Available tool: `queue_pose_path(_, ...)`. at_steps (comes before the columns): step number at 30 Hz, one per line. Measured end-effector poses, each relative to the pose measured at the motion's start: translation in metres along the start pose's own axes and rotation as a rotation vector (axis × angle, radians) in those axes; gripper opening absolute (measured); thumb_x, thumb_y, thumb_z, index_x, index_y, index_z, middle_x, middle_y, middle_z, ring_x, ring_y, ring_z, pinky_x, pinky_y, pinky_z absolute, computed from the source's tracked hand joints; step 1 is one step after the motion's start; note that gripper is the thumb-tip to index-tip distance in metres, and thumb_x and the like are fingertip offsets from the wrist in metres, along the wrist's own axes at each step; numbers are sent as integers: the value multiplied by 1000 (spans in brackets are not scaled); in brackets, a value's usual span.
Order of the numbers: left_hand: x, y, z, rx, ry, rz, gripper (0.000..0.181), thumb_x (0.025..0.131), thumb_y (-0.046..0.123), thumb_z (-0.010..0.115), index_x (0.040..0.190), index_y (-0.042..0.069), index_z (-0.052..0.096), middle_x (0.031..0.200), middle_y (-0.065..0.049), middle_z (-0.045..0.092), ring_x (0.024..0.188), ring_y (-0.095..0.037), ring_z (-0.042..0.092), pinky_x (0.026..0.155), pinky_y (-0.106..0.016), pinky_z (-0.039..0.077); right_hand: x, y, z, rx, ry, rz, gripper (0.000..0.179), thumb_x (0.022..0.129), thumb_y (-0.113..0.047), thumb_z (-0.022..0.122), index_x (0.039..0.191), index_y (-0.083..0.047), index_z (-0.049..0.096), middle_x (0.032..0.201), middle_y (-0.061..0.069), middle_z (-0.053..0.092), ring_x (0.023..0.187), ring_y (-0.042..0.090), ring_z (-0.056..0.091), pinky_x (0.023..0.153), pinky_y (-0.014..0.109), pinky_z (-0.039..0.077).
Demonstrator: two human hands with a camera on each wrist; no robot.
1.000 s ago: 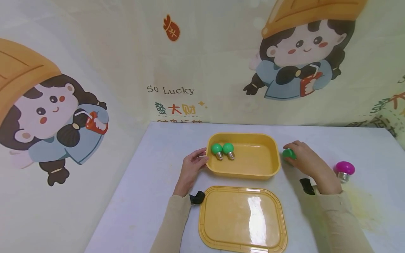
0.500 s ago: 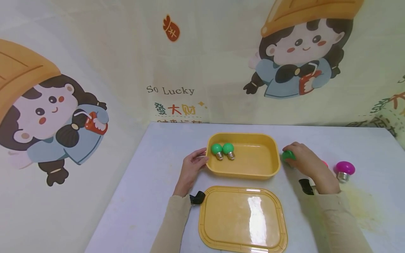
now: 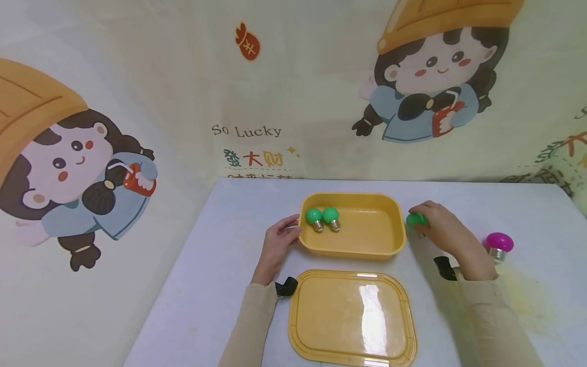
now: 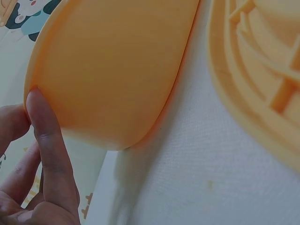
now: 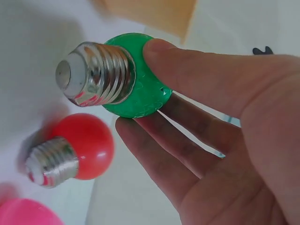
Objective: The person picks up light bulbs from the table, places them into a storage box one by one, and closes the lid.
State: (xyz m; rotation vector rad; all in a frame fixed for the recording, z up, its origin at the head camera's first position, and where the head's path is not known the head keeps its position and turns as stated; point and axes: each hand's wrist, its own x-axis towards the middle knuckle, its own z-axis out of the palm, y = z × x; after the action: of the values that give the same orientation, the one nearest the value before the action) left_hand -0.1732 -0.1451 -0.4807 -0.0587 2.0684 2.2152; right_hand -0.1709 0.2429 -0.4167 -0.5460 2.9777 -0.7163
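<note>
My right hand (image 3: 444, 228) pinches a green light bulb (image 5: 138, 86) by its round globe, thumb on one side and fingertips on the other. Its silver screw base points away from the palm in the right wrist view. Bulb and hand are just right of a yellow plastic container (image 3: 367, 252). At the container's left end, my left hand (image 3: 277, 244) holds the wall near the rim, thumb and index fingertips against it in the left wrist view. Two more green bulbs (image 3: 314, 215) lie side by side inside the container, towards its left end.
A yellow lid (image 3: 339, 318) lies flat in front of the container. A magenta bulb (image 3: 500, 242) stands out to the right of my right forearm. In the right wrist view a red bulb (image 5: 86, 145) lies close below the held one; the head view hides it.
The green bulb in my right hand has shifted slightly left and now shows more of itself. A red edge seen behind the right wrist half a second ago is covered. My left hand stays put.
</note>
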Motion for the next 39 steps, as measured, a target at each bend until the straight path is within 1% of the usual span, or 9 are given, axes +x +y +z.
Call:
queue_pose_path(2,0,0,0,-10,-1,1,40,92,4,69,131,5,62,126,-20,61,92,-11,65,71,-22,56,0,-4,-2,11,12,-8,34,86,3,71,118,13,62,114,31,60,103,46,56,92,63,49)
queue_pose_path(7,0,1,1,-2,0,-2,39,93,4,68,131,6,63,126,-20,62,94,-13,65,72,-22,56,0,-13,-7,18,35,-19,35,86,4,71,119,12,62,116,30,59,104,45,55,91,61,50)
queue_pose_path(15,0,2,0,-12,-6,-1,40,93,2,66,133,3,61,128,-23,60,103,-26,64,73,-22,56,0,-21,-14,17,52,0,34,88,3,69,120,12,61,117,31,58,105,45,54,91,61,50)
queue_pose_path(22,1,1,1,-22,-2,-11,40,93,2,66,132,3,61,129,-22,60,99,-21,64,71,-21,56,0,-26,-18,21,71,3,33,89,2,68,120,11,61,118,31,57,106,45,53,92,63,49)
queue_pose_path(28,1,2,1,-14,-5,-11,40,93,2,66,133,3,61,129,-23,59,104,-28,63,71,-20,56,1,-33,-21,34,89,19,35,89,0,69,122,10,60,119,29,57,106,45,53,92,62,49)
queue_pose_path(31,1,2,1,-11,-8,-6,40,93,2,67,133,3,61,129,-24,59,103,-26,63,71,-20,56,3,-38,-22,36,95,20,36,89,0,70,122,10,60,119,29,57,107,45,53,93,62,49)
queue_pose_path(35,1,2,1,-11,-7,-5,39,93,3,67,132,4,62,128,-24,59,97,-19,64,71,-21,56,4,-43,-22,52,99,18,36,88,0,71,122,10,60,119,29,57,108,45,53,95,62,48)
queue_pose_path(39,0,2,1,-13,-4,-8,38,93,3,67,131,5,63,127,-22,60,95,-16,64,71,-22,56,5,-46,-20,59,125,-16,34,88,2,71,119,11,61,116,29,59,106,44,54,96,62,47)
